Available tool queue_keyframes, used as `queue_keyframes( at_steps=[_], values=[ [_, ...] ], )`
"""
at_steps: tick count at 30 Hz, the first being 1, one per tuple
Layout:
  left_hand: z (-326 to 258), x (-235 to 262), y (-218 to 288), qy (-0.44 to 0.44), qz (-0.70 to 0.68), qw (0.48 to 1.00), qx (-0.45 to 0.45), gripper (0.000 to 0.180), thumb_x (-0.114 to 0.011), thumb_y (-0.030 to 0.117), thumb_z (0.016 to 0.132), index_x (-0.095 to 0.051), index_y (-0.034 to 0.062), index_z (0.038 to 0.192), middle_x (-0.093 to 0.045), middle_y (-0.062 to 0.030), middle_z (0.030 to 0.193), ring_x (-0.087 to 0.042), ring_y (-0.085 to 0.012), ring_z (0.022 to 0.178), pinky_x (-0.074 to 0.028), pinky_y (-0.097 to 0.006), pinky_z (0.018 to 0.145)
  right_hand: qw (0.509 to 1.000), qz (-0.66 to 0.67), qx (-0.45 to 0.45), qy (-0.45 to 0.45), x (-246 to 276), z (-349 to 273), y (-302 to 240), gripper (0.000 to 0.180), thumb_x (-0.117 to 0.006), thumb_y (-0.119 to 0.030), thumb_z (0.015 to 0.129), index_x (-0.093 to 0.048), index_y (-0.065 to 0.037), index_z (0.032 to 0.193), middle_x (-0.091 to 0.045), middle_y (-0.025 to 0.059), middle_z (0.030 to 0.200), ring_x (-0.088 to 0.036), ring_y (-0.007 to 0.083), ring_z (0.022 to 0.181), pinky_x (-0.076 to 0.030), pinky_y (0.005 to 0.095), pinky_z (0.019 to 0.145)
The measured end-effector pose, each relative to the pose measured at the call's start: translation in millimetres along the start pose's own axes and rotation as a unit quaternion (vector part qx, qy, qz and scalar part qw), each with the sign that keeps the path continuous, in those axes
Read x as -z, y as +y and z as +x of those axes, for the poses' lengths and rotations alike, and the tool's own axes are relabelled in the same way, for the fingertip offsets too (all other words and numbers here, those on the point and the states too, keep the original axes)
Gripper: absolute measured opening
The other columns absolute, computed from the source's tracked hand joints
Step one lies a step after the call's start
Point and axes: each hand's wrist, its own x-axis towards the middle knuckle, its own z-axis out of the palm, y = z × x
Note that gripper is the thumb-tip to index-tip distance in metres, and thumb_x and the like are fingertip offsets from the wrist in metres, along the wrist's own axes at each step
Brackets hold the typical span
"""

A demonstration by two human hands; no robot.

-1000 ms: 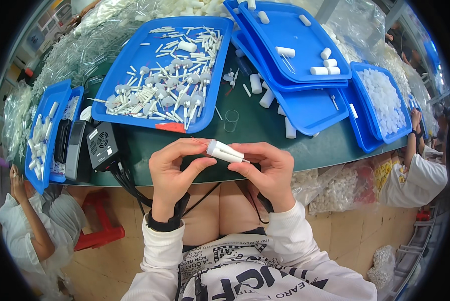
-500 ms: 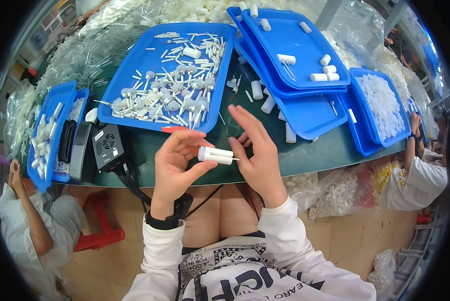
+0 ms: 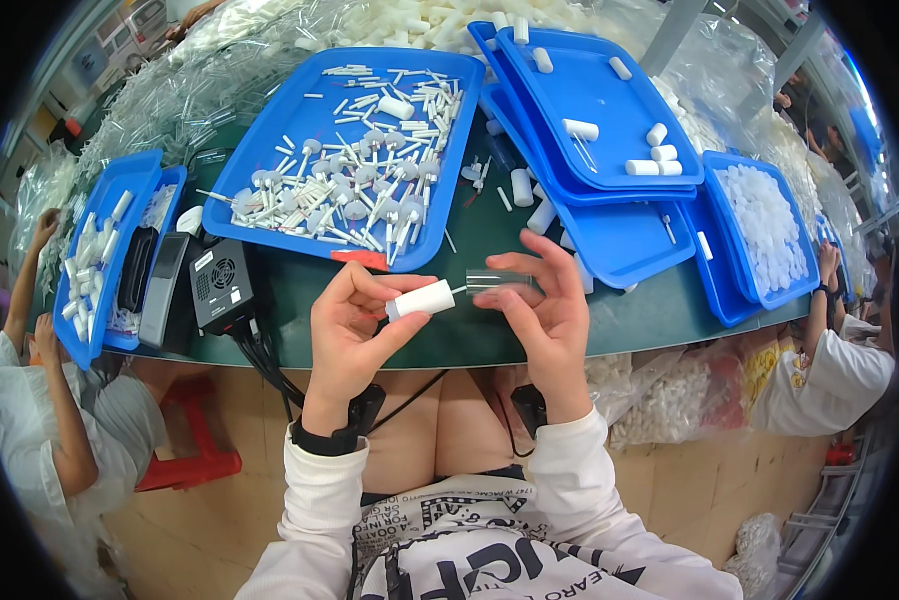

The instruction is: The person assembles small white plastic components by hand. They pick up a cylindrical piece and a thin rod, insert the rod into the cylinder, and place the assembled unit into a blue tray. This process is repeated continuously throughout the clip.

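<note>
Between the thumb and fingers of my left hand is a white cylinder, lying nearly level with a greyish cap at its left end. A thin pale rod sticks out of its right end. My right hand pinches a clear tube between thumb and fingers, its left mouth right by the rod's tip. Whether the rod tip is inside the tube I cannot tell. Both hands are just above the table's near edge, below a large blue tray of small white sticks and disc-ended parts.
Stacked blue trays with white cylinders stand to the right, beside a blue tray of translucent pieces. At left are a black box with cables and a blue tray of white cylinders. Clear tubes are heaped behind. Other people sit at both sides.
My right hand has moved slightly right and now holds a clear tube. The white pieces in my left hand, earlier showing a gap between them, now look like one cylinder, tilted up at the right.
</note>
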Motion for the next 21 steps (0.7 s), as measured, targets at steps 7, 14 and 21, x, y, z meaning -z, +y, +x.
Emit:
queue_keyframes(
  at_steps=[7,14,21],
  values=[
    [0.0,1.5,-1.2,0.005,0.011,1.000,-0.017,0.025,-0.064,-0.009,0.077,-0.043,0.0027,0.084,-0.062,-0.0247,0.102,-0.062,-0.0195,0.092,-0.051,-0.027,0.076,0.994,0.045,-0.026,-0.096,7.3,0.2,2.0,0.028,-0.053,0.004,0.085,-0.049,0.005,0.112,-0.053,0.0171,0.117,-0.062,0.0248,0.096,-0.050,0.0332,0.084],
    [1.1,1.7,-1.5,0.022,0.019,0.999,-0.020,0.026,-0.063,-0.009,0.077,-0.042,0.0036,0.084,-0.062,-0.0244,0.101,-0.063,-0.0182,0.089,-0.051,-0.025,0.074,0.995,0.013,-0.015,-0.099,9.0,1.2,4.0,0.026,-0.056,0.006,0.083,-0.052,0.006,0.109,-0.057,0.0165,0.113,-0.060,0.0212,0.099,-0.049,0.0315,0.087],
    [0.7,0.8,-0.6,0.031,0.006,0.999,-0.022,0.025,-0.064,-0.008,0.077,-0.043,0.0030,0.084,-0.062,-0.0241,0.101,-0.063,-0.0188,0.090,-0.051,-0.026,0.075,0.996,-0.002,-0.025,-0.091,8.3,-0.1,3.7,0.026,-0.057,0.007,0.082,-0.053,0.006,0.108,-0.058,0.0163,0.112,-0.060,0.0198,0.099,-0.049,0.0308,0.087]
  ],
)
